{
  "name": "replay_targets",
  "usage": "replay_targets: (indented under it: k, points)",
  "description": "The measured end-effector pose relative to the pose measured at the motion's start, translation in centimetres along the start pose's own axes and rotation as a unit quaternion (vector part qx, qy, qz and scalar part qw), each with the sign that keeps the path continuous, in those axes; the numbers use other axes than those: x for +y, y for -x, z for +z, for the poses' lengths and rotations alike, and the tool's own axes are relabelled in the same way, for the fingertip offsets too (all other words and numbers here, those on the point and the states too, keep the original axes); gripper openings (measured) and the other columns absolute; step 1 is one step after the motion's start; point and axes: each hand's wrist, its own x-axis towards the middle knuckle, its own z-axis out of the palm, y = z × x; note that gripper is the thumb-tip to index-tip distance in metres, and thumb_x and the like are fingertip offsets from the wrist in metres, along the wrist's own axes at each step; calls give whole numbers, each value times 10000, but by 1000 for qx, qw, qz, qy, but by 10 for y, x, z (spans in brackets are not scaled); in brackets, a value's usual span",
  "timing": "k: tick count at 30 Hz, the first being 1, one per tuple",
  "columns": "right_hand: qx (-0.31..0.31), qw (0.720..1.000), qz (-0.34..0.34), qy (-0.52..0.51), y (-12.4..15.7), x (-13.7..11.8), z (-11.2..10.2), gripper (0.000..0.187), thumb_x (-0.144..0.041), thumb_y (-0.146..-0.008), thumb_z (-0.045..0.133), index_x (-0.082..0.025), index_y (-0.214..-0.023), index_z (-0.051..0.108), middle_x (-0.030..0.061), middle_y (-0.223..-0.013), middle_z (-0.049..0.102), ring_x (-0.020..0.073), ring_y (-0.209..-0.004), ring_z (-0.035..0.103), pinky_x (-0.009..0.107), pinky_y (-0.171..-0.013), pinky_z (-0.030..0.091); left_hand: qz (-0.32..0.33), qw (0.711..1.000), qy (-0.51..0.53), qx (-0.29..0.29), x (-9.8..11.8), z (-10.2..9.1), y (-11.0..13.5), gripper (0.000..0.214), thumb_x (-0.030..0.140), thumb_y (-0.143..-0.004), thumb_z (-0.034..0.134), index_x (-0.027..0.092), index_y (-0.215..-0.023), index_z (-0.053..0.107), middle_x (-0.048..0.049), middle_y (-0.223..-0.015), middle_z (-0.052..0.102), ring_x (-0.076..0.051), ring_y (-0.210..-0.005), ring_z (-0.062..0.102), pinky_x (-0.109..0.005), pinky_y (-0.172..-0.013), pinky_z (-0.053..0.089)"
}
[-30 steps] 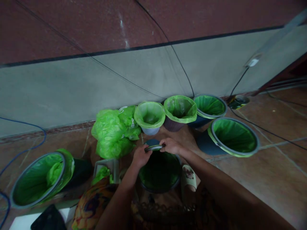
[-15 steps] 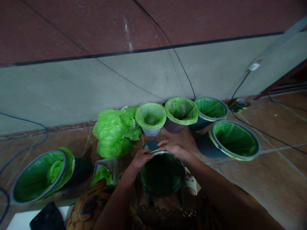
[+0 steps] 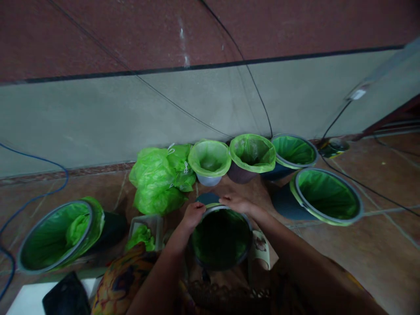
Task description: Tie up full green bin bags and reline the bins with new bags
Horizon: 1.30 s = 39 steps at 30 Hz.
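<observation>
A dark bin point(image 3: 251, 243) stands between my feet, its mouth facing me and lined with a green bin bag point(image 3: 213, 205). At the far left of the rim, my left hand point(image 3: 194, 214) is closed, pinching the bag's edge. My right hand point(image 3: 236, 203) lies over the far right of the same rim, fingers closed over the folded edge; its fingertips are partly hidden. The two hands are a short way apart, with a strip of bag over the grey rim between them. Inside the bin it is too dark to make out detail.
Green-lined bins stand by the wall: a white one point(image 3: 206, 180), a brown one point(image 3: 241, 174) and blue ones point(image 3: 285, 205). Tied green bags point(image 3: 154, 175) lie left of them. A lined bin point(image 3: 113, 225) tilts at left, beside a tray point(image 3: 159, 232) of green bags. Cables point(image 3: 367, 186) cross the floor.
My hands have moved apart along the rim, the left slightly down and the right flattening onto the edge. The bag's edge, lifted before, now lies over the rim. The view has shifted slightly.
</observation>
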Motion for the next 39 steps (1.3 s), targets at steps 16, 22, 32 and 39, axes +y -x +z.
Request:
replay_targets:
  k: [16, 22, 32, 39]
  points:
    - [40, 998, -28, 25, -5, -3, 20, 225, -309, -849, 486, -171, -734, 620, 27, -751, 633, 151, -721, 557, 256, -666, 415, 69, 994, -61, -58, 7, -4, -5, 314, 404, -763, 547, 134, -669, 677, 30, -571, 511, -107, -569, 432, -244, -546, 292]
    - [-1, 998, -59, -34, -6, -2, 5, 265, -395, -852, 520, -168, -875, 657, 41, -859, 668, 178, -831, 594, 297, -784, 455, 68, 997, -21, -37, 11, 0, -1, 221, 278, -725, 523, 139, -579, 614, 46, -526, 449, -93, -546, 393, -232, -555, 294]
    - [-19, 983, -2, -181, -7, 19, 4, 195, -203, -666, 640, -173, -857, 667, 27, -785, 683, 154, -686, 611, 291, -703, 496, 61, 998, -10, -32, 7, -4, -5, 203, 239, -692, 515, 129, -687, 686, 12, -611, 572, -113, -611, 480, -207, -574, 358]
    - [120, 989, -38, -79, -14, 12, 16, 211, -147, -753, 503, -169, -869, 679, 70, -923, 708, 184, -875, 635, 339, -876, 482, 69, 997, -21, -42, 10, -3, -4, 311, 395, -717, 558, 118, -699, 698, 21, -595, 536, -106, -578, 449, -224, -549, 323]
